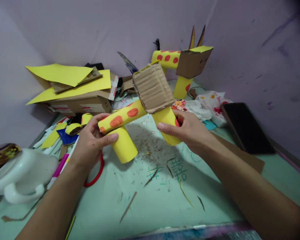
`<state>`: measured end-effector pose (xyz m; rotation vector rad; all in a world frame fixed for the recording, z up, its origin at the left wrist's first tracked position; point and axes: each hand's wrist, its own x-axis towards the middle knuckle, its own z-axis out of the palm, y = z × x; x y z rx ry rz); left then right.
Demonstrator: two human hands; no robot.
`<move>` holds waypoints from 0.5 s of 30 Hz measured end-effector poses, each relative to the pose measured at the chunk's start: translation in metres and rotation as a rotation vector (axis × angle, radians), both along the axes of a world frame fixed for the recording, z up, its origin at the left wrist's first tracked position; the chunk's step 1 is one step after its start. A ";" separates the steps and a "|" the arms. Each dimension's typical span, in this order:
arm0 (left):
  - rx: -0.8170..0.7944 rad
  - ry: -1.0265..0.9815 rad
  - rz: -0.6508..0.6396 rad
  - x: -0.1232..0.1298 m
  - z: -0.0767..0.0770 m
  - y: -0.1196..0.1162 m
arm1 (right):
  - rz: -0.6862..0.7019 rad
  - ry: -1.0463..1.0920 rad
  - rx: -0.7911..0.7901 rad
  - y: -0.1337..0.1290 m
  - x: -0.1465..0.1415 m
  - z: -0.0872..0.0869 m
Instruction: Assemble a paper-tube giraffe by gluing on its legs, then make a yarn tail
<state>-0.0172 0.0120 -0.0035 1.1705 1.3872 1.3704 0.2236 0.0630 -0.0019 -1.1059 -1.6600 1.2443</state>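
Note:
A cardboard animal figure (153,88) is held tilted above the table between both hands. It has a square corrugated cardboard head, a yellow tube body with orange spots and yellow tube legs. My left hand (93,140) grips the body's left end and the top of one plain yellow leg (125,145). My right hand (185,128) is closed around the other leg (166,116), below the head, with the thumb across its front. A second spotted figure with a box head (193,63) and two pointed horns stands behind.
Yellow sheets (62,75) lie on a cardboard box (80,103) at the back left. A white mug (27,170) is at the left, a dark phone (246,126) at the right. Crumpled plastic (211,103) lies behind my right hand. Scraps litter the green tabletop (150,203).

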 end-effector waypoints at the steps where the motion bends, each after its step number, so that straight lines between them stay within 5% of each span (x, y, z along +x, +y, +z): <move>1: -0.034 -0.039 0.007 0.000 0.000 -0.001 | 0.045 0.039 -0.023 -0.002 0.002 0.003; 4: -0.140 -0.165 0.022 0.002 0.003 -0.004 | 0.146 0.133 -0.073 -0.008 0.008 0.011; 8: -0.279 -0.394 0.017 0.007 0.009 -0.010 | 0.024 0.100 -0.021 -0.017 0.018 0.026; 15: -0.502 -0.630 0.090 0.004 0.018 -0.016 | 0.132 -0.155 0.397 -0.033 0.034 0.042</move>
